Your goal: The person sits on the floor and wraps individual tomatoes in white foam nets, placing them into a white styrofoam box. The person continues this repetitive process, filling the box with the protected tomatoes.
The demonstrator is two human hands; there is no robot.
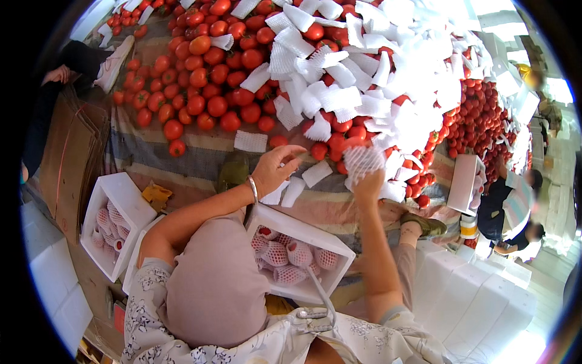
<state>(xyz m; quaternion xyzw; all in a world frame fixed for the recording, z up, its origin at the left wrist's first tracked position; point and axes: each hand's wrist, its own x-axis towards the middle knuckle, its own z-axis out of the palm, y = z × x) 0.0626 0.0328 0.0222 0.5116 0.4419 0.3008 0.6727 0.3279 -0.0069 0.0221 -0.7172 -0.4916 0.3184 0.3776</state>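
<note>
My right hand (369,182) grips a white foam net sleeve (363,161), blurred, at the edge of the tomato pile; I cannot tell whether a tomato is inside it. My left hand (276,169), a bangle at its wrist, hovers with curved fingers apart and nothing visible in them. Loose foam sleeves (293,191) lie just below it on the striped cloth (204,157). Between my legs stands a white foam box (300,218) holding several tomatoes in net sleeves (276,254). Ahead spreads a heap of red tomatoes (217,105), partly covered by a pile of flat foam sleeves (336,98).
Another foam box (97,191) of sleeved tomatoes stands at left, near flattened cardboard (68,159) and a person's shoe (116,63). White foam boxes (459,291) line the right. Beyond are a tilted foam box (463,182), people (518,195) and more tomatoes (477,118).
</note>
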